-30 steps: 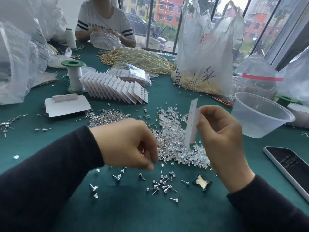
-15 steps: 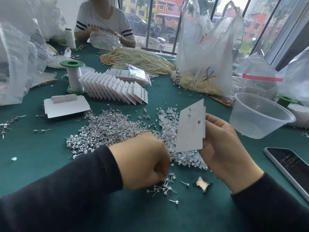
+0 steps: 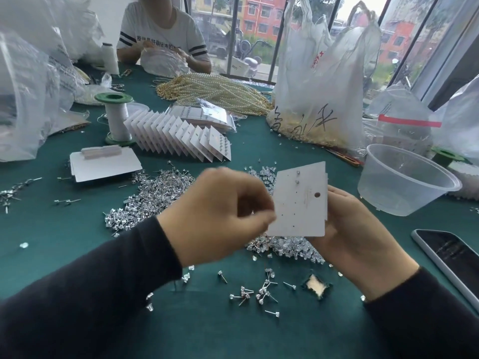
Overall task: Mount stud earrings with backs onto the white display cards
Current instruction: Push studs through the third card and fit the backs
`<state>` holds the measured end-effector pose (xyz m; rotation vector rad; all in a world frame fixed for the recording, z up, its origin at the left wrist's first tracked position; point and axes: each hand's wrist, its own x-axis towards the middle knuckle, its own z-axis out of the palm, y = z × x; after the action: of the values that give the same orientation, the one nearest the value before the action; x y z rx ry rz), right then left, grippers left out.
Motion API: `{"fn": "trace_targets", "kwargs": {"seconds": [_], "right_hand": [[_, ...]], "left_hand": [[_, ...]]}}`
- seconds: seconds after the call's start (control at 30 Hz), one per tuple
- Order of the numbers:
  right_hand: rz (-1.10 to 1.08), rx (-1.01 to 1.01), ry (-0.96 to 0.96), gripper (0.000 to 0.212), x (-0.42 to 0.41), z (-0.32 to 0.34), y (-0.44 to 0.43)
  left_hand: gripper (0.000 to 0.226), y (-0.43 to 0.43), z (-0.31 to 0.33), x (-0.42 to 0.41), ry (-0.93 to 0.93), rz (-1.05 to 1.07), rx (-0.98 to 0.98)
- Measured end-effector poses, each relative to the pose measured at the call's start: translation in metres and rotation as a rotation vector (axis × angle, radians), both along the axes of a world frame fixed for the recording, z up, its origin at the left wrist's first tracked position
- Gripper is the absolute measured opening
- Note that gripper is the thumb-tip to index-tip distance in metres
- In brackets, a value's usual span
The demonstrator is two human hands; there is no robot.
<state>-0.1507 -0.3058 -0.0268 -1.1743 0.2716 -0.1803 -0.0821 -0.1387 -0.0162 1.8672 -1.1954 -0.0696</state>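
Above the green table [image 3: 77, 242], the right hand [image 3: 360, 237] grips a white display card [image 3: 300, 200] from behind, face toward the camera, evidently so its punched holes stay visible for loading. Two studs sit near the card's top edge; the lower holes appear vacant. The left hand [image 3: 220, 216] is curled at the card's left edge, fingertips pressed together as if pinching a stud; blur prevents confirmation. Loose stud earrings [image 3: 259, 294] lie just below the hands, within easy reach. Clear backs [image 3: 285, 247] are heaped beneath the card. Finished cards [image 3: 181, 136] stand fanned further back.
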Motion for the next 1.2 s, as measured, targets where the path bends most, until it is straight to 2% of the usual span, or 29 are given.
{"fn": "trace_targets", "kwargs": {"seconds": [0.07, 0.1, 0.27, 0.37, 0.47, 0.67, 0.8, 0.9, 1.0, 1.07, 1.1, 1.2], "right_hand": [[0.038, 0.031, 0.013, 0.049, -0.001, 0.000, 0.001], [0.058, 0.049, 0.012, 0.050, -0.001, -0.001, 0.002], [0.143, 0.070, -0.011, 0.044, -0.003, -0.002, 0.010], [0.142, 0.039, 0.002, 0.033, -0.004, -0.003, 0.011], [0.140, 0.046, -0.002, 0.032, -0.004, -0.003, 0.011], [0.159, 0.076, -0.020, 0.027, -0.005, -0.003, 0.012], [0.132, 0.135, -0.007, 0.050, -0.003, -0.007, 0.013], [0.059, 0.157, -0.036, 0.044, -0.003, -0.007, 0.018], [-0.071, 0.117, -0.059, 0.030, -0.003, -0.008, 0.020], [-0.122, 0.091, -0.078, 0.019, -0.005, -0.008, 0.023], [-0.136, 0.068, -0.093, 0.019, -0.005, -0.008, 0.024], [-0.165, -0.050, -0.153, 0.025, -0.006, -0.010, 0.027]], "left_hand": [[0.006, 0.001, 0.004, 0.003, 0.274, -0.009, -0.218], [0.006, 0.000, 0.004, 0.003, 0.335, -0.008, -0.277], [0.002, -0.006, -0.003, 0.000, 0.427, 0.024, -0.344], [0.005, -0.008, -0.005, -0.001, 0.436, 0.016, -0.307], [0.006, -0.008, -0.005, -0.001, 0.434, 0.022, -0.295], [0.005, -0.009, -0.006, -0.002, 0.362, 0.055, -0.245], [0.006, -0.011, -0.011, -0.006, -0.037, 0.179, -0.251], [0.016, -0.013, -0.014, -0.012, -0.226, 0.199, -0.240], [0.047, -0.014, -0.012, -0.018, -0.173, 0.173, -0.167], [0.059, -0.014, -0.011, -0.021, -0.111, 0.178, -0.147], [0.057, -0.015, -0.011, -0.022, -0.098, 0.191, -0.146], [0.031, -0.017, -0.014, -0.019, -0.050, 0.251, -0.183]]}}
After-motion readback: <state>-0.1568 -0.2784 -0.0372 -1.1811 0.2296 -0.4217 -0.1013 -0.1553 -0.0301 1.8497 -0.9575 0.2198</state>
